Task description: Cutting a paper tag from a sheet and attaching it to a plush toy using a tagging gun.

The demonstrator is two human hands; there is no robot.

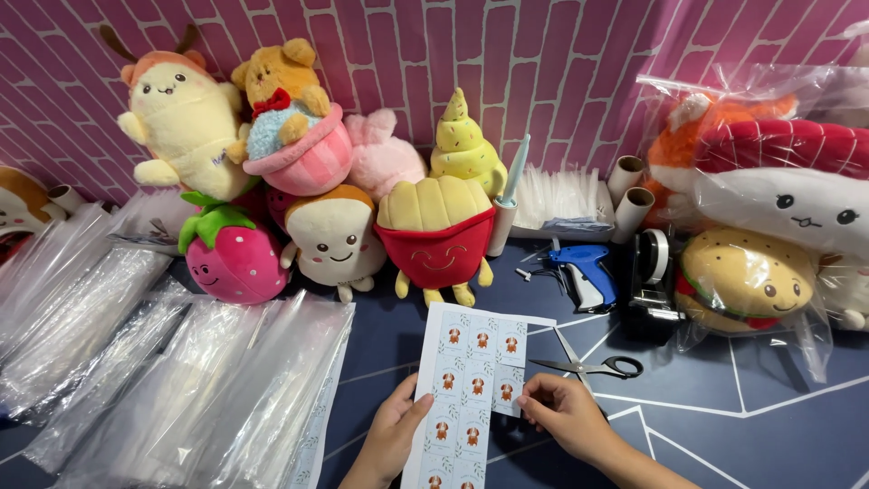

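Two hands work one sticker sheet that lies flat on the dark blue table, just in front of the person. The left hand presses its thumb and fingers on the sheet's left edge, pinning it down rather than lifting it, so the paper stays put. The right hand has its fingertips closed on the sheet's right edge, at a sticker in the lower right column; it looks like a peeling pinch, though the fingers hide the corner itself.

The scissors lie shut just beyond the right hand, handles toward it, within easy reach. Further back sit a blue tagging gun and a black tape dispenser, both well apart from the sheet.

Clear bags lie stacked in overlapping piles to the left, close beside the left hand. Plush toys line the pink brick wall: a fries plush stands nearest the sheet's top, with a toast plush and a strawberry plush beside it. On the right, a burger plush already sits inside a clear bag.
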